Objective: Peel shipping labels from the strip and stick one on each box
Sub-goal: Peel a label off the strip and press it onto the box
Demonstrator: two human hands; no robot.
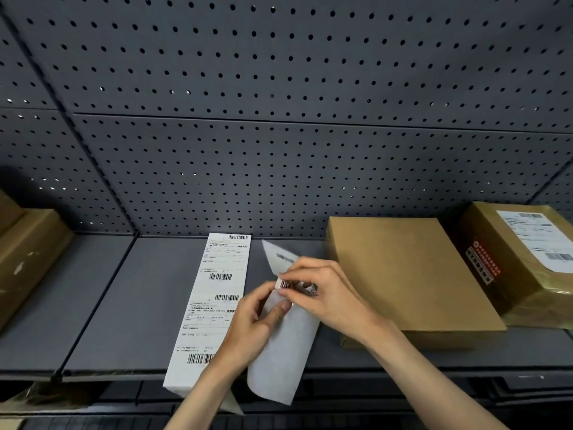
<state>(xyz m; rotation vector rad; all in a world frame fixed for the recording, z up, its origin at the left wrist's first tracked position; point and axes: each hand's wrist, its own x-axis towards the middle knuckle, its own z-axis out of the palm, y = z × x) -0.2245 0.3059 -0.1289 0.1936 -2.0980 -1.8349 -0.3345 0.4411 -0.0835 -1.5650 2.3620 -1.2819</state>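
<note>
A white strip of printed shipping labels (217,293) lies lengthwise on the grey shelf (142,299), its near end hanging over the front edge. My left hand (257,321) holds the blank backing paper (285,361) with thumb on top. My right hand (322,290) pinches the curled edge of a label (294,285) where it lifts from the backing. A plain brown box (412,274) with no label sits just right of my hands. Further right stands a taped box (524,256) with a white label on top.
Brown cartons (24,259) are stacked at the left end of the shelf. A dark pegboard wall (279,119) rises behind. A lower shelf edge (434,392) runs along the bottom.
</note>
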